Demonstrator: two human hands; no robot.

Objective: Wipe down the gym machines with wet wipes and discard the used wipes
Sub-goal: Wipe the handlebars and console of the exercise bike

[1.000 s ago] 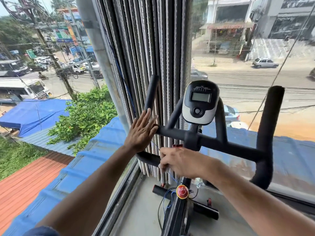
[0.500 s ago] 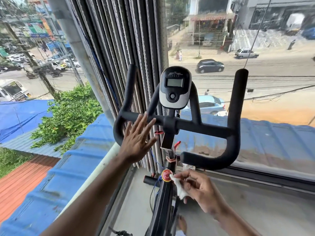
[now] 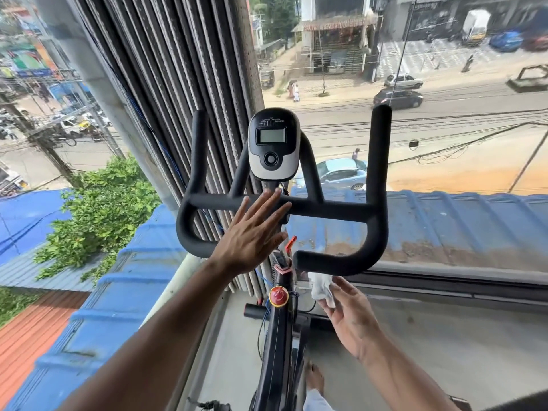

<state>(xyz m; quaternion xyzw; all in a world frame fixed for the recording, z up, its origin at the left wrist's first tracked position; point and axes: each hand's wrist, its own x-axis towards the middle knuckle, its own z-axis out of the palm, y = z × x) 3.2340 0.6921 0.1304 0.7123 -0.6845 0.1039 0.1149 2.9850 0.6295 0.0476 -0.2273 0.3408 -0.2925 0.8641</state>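
Your exercise bike (image 3: 278, 336) stands right up against the window, dark frame running away from you with a red round knob (image 3: 278, 295) on top of it. The handlebars (image 3: 332, 207) are black foam-covered bullhorns, both ends pointing up, with the lower grips curling back toward you. A grey and black console (image 3: 273, 143) sits upright in the middle, screen blank. The wet wipe (image 3: 321, 289) is white, crumpled, right under the right lower grip, touching it or nearly.
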